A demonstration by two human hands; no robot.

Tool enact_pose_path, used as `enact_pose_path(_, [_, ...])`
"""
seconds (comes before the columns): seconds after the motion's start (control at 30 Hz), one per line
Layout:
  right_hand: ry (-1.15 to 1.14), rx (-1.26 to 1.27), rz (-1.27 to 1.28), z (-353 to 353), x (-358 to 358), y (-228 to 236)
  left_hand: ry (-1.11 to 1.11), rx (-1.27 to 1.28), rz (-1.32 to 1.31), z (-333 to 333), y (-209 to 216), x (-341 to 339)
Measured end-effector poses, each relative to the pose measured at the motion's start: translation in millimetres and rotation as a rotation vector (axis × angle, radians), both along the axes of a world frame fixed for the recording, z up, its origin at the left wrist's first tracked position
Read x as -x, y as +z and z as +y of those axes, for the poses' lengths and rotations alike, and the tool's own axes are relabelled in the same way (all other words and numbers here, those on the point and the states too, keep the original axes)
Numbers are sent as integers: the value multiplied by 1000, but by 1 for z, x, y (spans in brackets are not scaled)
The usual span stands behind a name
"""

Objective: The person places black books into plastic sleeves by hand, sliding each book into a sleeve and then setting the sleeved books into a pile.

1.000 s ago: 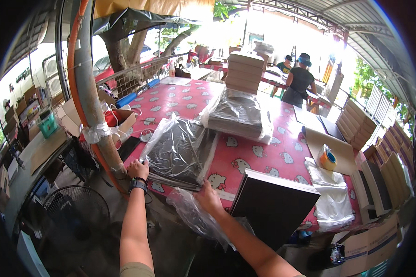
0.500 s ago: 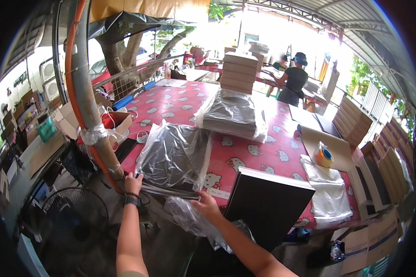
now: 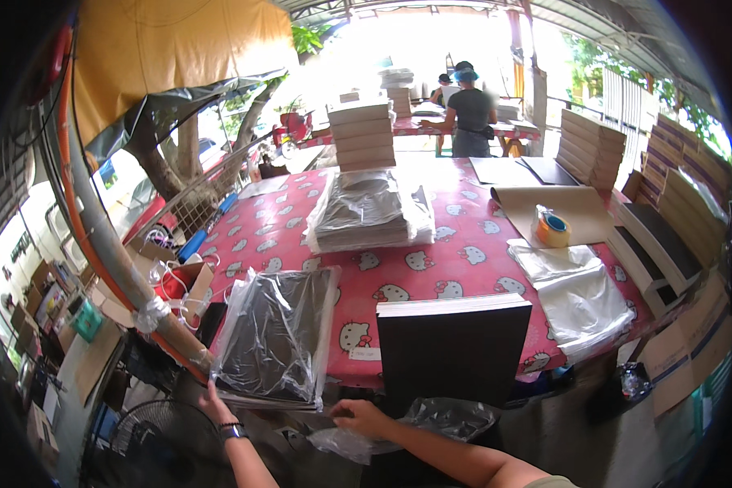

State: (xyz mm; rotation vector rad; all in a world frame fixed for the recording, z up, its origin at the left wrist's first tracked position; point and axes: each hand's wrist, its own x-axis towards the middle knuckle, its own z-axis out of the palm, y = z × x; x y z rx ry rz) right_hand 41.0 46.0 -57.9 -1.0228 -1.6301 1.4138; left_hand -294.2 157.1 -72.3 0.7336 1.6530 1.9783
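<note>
A wrapped stack of flat dark sheets or covers [image 3: 272, 337] in clear plastic lies at the table's near left corner. My left hand [image 3: 215, 407] is at its near left corner, fingers stretched along the edge. Just off its near right corner, my right hand [image 3: 362, 417] has loosely bent fingers and holds nothing I can see. Beneath the right hand and forearm hangs a crumpled clear plastic bag [image 3: 455, 413]. To the right, a thick stack with white page edges and a black front [image 3: 455, 350] stands upright at the table edge.
The table has a pink patterned cover [image 3: 431, 281]. Another wrapped stack [image 3: 362, 211] lies behind, near stacked boxes [image 3: 362, 134]. Tape rolls [image 3: 551, 229] and clear plastic sleeves [image 3: 577, 297] lie right. A post [image 3: 110, 236] and a fan [image 3: 150, 431] are left. A co-worker [image 3: 470, 114] stands beyond.
The near wrapped stack now lies straighter and apart from the stack behind it. My right hand has come off its edge; my left stays at its corner. The view has turned right.
</note>
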Motion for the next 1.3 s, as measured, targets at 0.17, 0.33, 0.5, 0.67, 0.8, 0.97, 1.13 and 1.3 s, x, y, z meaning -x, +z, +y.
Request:
enact_pose_path(0.17, [107, -99, -108, -41, -15, 9, -92, 45, -366, -52, 10, -94])
enact_pose_path(0.33, [296, -174, -64, -89, -44, 24, 10, 110, -190, -79, 40, -180])
enact_pose_path(0.5, [74, -118, 32, -118, -93, 48, -313, -250, 298, -129, 96, -214])
enact_pose_path(0.67, [-518, -159, 433, -124, -125, 71, -1221, -165, 302, -210, 135, -329])
enact_pose_path(0.8, [-822, -356, 475, -128, -155, 95, -1608, 139, 257, -218, 115, -360])
enact_pose_path(0.97, [-1009, -511, 299, -135, -182, 85, -1471, 555, 343, -219, 104, -372])
enact_pose_path(1.13, [-684, -327, -29, -150, -217, 84, -1366, 364, 267, -193, 109, -375])
enact_pose_path(1.3, [-628, -425, -35, -143, -209, 61, -1429, 252, -83, -180, 93, -369])
